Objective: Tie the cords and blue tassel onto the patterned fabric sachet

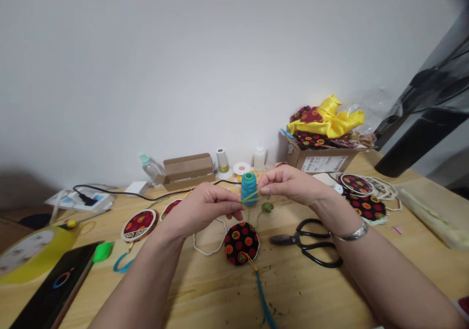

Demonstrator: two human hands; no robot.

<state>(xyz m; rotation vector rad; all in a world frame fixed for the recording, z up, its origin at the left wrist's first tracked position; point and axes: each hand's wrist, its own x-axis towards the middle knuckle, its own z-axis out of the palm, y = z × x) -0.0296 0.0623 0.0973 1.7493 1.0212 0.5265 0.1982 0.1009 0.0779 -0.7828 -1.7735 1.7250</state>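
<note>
My left hand (214, 204) pinches one end of a thin yellow cord (252, 197) between thumb and fingertips. The cord's other end is pinched by my right hand (287, 185), so its strands stretch across the short gap. Just behind the cord stands a teal thread spool (249, 185). Below my hands lies a round patterned fabric piece (241, 243) with a yellow loop and a blue tassel (264, 299). A small green ball (267, 207) on a thin cord lies above it. Black-handled scissors (308, 243) rest under my right wrist.
A cardboard box (322, 158) of fabric stands at back right, near stacked round pieces (361, 187). On the left are a phone (60, 280), a yellow tape roll (44, 251) and a power strip (91, 202). An open carton (189, 170) and bottles line the wall.
</note>
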